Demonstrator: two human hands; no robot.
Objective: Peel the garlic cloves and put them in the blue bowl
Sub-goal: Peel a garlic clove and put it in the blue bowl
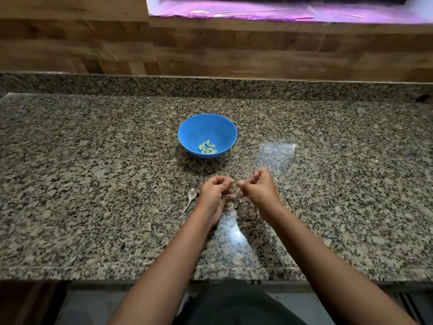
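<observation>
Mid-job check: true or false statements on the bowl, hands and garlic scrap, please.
The blue bowl holds several peeled cloves. True.
The bowl stands nearer the person than the hands. False: it stands beyond them.
The left hand and right hand pinch a small pale piece between them. True; too blurred to tell clove from skin.
The garlic stalk lies right of the right hand. False: it lies on the counter beside the left hand.

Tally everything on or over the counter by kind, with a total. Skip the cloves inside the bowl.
blue bowl: 1
garlic stalk: 1
hands: 2, left hand and right hand
garlic clove pinched by right hand: 1
Total: 5
</observation>
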